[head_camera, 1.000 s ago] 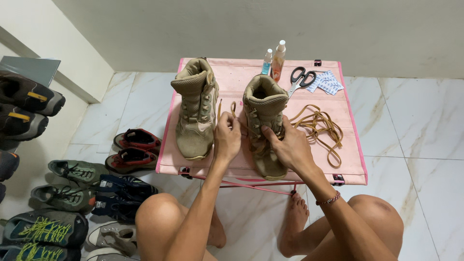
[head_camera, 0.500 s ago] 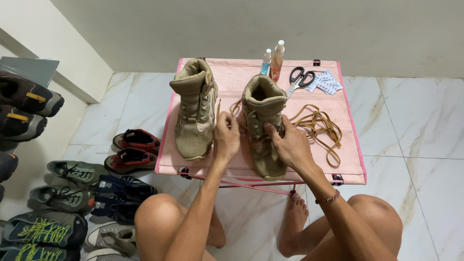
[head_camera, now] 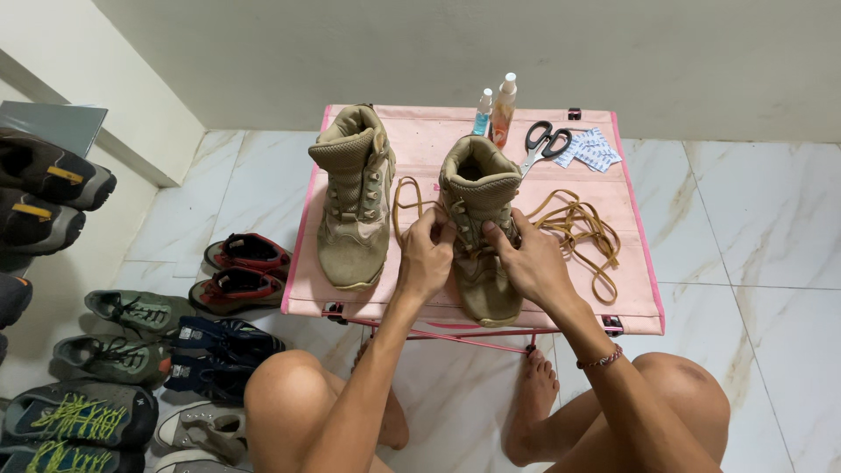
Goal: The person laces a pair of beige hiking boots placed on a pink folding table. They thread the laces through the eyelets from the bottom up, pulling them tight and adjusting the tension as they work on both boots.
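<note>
Two tan ankle boots stand on a small pink folding table (head_camera: 420, 149). My left hand (head_camera: 427, 254) and my right hand (head_camera: 526, 258) are both at the lace eyelets of the right boot (head_camera: 480, 188), fingers pinched on a tan lace (head_camera: 405, 201) that loops out to the boot's left. The left boot (head_camera: 355, 206) stands apart, untouched, with its eyelets showing no lace. A pile of loose tan lace (head_camera: 578, 232) lies to the right of my right hand.
Two small spray bottles (head_camera: 501, 109), black-handled scissors (head_camera: 543, 144) and blue-white sachets (head_camera: 591, 151) sit at the table's far edge. Several pairs of shoes (head_camera: 131, 350) line the marble floor on the left. My bare knees and feet are under the table's near edge.
Both hands have stayed at the right boot's eyelets, shifting slightly. The lace loop to the boot's left stands out a little wider.
</note>
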